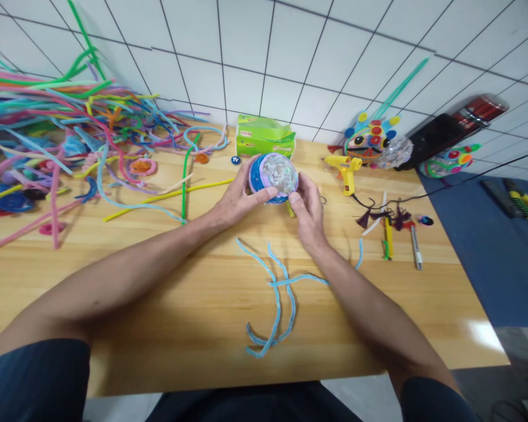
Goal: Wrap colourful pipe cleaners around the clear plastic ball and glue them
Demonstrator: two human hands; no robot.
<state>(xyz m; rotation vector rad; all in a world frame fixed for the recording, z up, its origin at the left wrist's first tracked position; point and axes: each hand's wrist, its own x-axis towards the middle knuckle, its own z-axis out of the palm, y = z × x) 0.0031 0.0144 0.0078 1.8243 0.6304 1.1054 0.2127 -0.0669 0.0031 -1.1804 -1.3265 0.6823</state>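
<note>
Between my hands is a round craft piece point(280, 173) wrapped in blue and lilac pipe cleaner, its clear or silvery round end tilted up towards me. My left hand point(242, 198) grips its left side, with the thumb across the lower rim. On the right, my right hand point(308, 211) holds the lower right edge with thumb and fingers. Several light-blue pipe cleaners point(276, 293) lie bent and crossed on the table below my hands. A yellow pipe cleaner point(167, 199) runs behind my left hand.
Pipe cleaners in many colours point(70, 140) heap at the left. A green tissue pack point(264, 136) stands by the tiled wall. At right are a yellow glue gun point(347, 172) with a cord, decorated crafts point(369, 140), a dark bottle point(449, 132) and a utility knife point(416, 249).
</note>
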